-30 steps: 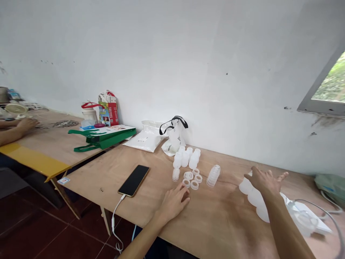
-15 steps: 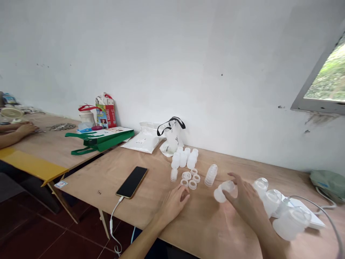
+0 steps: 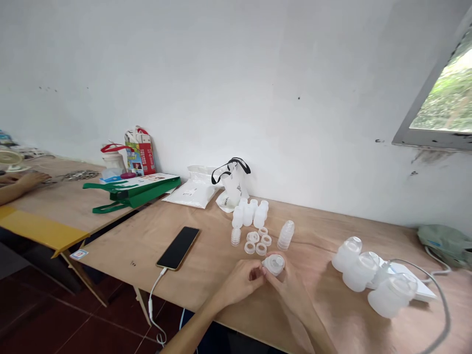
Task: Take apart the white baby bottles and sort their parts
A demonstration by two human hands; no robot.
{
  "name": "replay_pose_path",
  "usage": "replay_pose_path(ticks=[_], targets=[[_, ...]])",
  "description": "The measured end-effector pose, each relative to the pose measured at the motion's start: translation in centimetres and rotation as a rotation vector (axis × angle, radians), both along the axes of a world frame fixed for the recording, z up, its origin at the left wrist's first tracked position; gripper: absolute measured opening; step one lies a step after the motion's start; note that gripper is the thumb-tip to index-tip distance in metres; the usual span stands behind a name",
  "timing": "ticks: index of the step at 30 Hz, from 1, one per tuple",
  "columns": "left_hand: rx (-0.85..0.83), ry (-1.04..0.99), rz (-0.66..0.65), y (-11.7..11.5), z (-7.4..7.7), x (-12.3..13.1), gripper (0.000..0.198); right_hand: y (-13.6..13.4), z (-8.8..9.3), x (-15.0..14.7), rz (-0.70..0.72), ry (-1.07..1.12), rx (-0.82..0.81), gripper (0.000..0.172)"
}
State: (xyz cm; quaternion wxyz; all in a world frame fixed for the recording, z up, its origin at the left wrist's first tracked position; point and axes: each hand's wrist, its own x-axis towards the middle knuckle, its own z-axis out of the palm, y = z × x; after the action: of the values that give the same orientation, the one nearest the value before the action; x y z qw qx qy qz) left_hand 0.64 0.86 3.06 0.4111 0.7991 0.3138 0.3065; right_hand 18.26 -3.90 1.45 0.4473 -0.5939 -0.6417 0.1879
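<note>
Currently, our right hand (image 3: 291,291) grasps one bottle (image 3: 274,265); we cannot tell whether our left hand (image 3: 239,281) grips it. Three covered bottles (image 3: 358,276) stand aside; loose rings (image 3: 261,252) remain.

I seem to be in a workshop: bottles (image 3: 248,215) and rings (image 3: 253,237) in batches on my table (image 3: 217,236), a co-worker's hand (image 3: 34,180) at another table (image 3: 62,199).

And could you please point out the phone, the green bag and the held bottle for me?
phone (image 3: 179,248): head view, middle of its dark screen
green bag (image 3: 153,192): head view, its green side
held bottle (image 3: 274,264): head view, its upper part
</note>
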Motion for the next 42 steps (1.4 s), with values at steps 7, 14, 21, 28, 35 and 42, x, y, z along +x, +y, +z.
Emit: replay_pose_path(ticks=[7,14,21,28,35,42], targets=[[-0.141,-0.074,-0.111,-1.1,3.7,-2.1,0.039,-0.6,2.1,-0.8,0.145,0.067,-0.257,0.021],[-0.066,-0.029,-0.243,-1.1,4.4,-2.6,0.052,-1.6,2.7,-1.4,0.44,0.266,-0.39,0.011],[-0.224,-0.242,-0.294,-1.4,4.6,-2.1,0.042,-1.9,1.7,-3.2,0.609,0.613,-0.525,0.03],[-0.138,-0.145,0.119,-2.1,3.3,-1.3,0.036,-2.6,4.6,-3.5,0.105,-0.004,-0.245,0.02],[-0.257,-0.238,-0.215,-1.8,4.4,-3.0,0.052,-3.1,5.0,-1.7,0.214,0.145,-0.294,0.016],[-0.2,-0.225,-0.146,-1.6,4.2,-2.4,0.034,-3.2,5.6,-2.7,0.156,-0.108,-0.311,0.027]])
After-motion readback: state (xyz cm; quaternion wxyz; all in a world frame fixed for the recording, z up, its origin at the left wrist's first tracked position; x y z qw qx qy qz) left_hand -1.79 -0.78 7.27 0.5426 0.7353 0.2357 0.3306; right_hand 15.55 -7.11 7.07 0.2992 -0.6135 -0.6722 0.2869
